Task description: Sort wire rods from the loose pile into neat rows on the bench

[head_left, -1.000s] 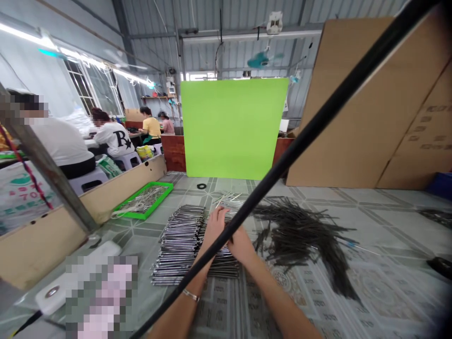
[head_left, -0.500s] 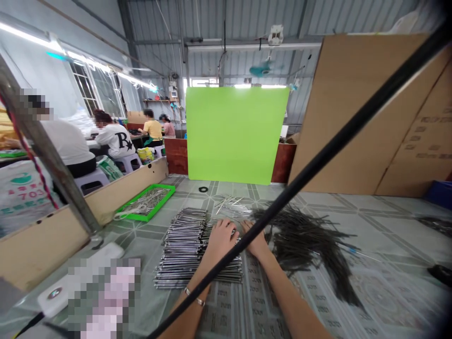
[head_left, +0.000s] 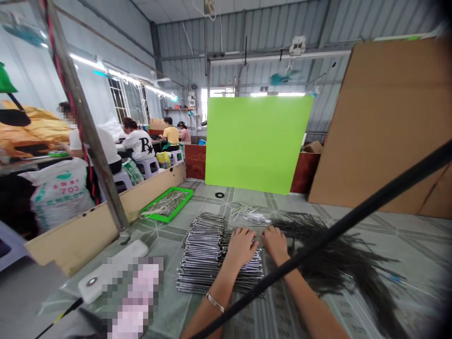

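Observation:
My left hand (head_left: 242, 246) rests on the right part of a broad stack of thin metal rods (head_left: 203, 249), its fingers curled over them; what the fingertips hold is too small to make out. Just to its right, my right hand (head_left: 275, 240) has bent fingers at the stack's right edge, and anything in its grip is hidden. A heap of dark thin strands (head_left: 318, 249) lies to the right of that hand. Beyond both hands is a small pile of silvery sticks (head_left: 252, 216).
A green tray (head_left: 170, 216) of thin pieces stands at the left, near a black ring (head_left: 219, 195). A black bar (head_left: 339, 230) crosses in front of the view. A white device (head_left: 113, 270) lies front left. Seated people are beyond the wooden edge board (head_left: 102, 219).
The view has turned left, so the scene sits further right. My right hand has its fingers more fully in sight, clear of the black bar. Both hands remain at the rods.

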`<state>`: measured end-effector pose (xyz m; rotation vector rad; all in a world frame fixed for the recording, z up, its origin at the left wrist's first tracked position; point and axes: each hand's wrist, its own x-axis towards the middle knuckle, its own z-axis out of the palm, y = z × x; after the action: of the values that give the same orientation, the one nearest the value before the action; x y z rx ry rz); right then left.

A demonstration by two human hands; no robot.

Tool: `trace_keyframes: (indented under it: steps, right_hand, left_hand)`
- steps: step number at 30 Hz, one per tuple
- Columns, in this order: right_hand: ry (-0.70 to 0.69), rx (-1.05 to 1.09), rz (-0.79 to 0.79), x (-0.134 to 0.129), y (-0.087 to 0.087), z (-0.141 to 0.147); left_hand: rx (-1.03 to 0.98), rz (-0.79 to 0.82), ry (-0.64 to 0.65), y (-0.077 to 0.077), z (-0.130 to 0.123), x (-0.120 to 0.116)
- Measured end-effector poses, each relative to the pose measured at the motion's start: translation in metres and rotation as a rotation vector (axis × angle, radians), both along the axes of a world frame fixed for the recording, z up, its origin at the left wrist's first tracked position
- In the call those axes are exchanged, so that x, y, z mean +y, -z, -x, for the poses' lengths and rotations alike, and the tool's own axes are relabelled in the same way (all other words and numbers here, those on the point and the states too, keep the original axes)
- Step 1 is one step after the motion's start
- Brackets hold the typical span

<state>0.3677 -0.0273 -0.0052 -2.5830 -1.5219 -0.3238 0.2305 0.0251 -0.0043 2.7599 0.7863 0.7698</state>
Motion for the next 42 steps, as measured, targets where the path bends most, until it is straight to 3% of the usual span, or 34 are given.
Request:
trace_keyframes:
  steps: [5, 9, 12, 16, 18, 22, 24, 27, 38, 42]
  right_hand:
    - [0.082, 0.06, -0.209, -0.028, -0.002, -0.025]
    - [-0.144, 0.386, -0.438, -0.044, -0.011, -0.035]
    - [-0.207, 0.584, -0.492, -0.048, -0.018, -0.028]
    - [-0.202, 0.639, -0.404, -0.054, -0.025, -0.019]
    - [-0.117, 0.585, -0.328, -0.059, -0.028, -0.02]
    - [0.148, 0.437, 0.003, -0.066, -0.026, -0.023]
    - [0.189, 0.387, 0.15, -0.066, -0.022, -0.021]
    - [0.213, 0.335, 0.25, -0.063, -0.019, -0.016]
    - [0.172, 0.371, 0.217, -0.062, -0.019, -0.01]
    - [0.055, 0.423, 0.169, -0.059, -0.015, -0.007]
  left_hand:
    - [-0.121, -0.055, 0.032, -0.007, 0.001, -0.003]
    - [-0.137, -0.148, 0.112, -0.015, -0.001, -0.016]
    - [-0.087, -0.168, 0.093, -0.018, -0.003, -0.023]
    - [0.054, -0.091, 0.091, -0.018, -0.003, -0.019]
    - [0.075, -0.046, 0.064, -0.018, -0.001, -0.013]
    - [0.036, 0.031, -0.022, -0.02, 0.004, -0.006]
    - [0.02, 0.045, -0.038, -0.021, 0.006, -0.005]
    - [0.022, 0.037, -0.034, -0.02, 0.005, -0.005]
    - [0.05, 0.063, -0.005, -0.013, 0.0, -0.001]
    - [0.042, 0.055, -0.018, -0.014, 0.001, -0.002]
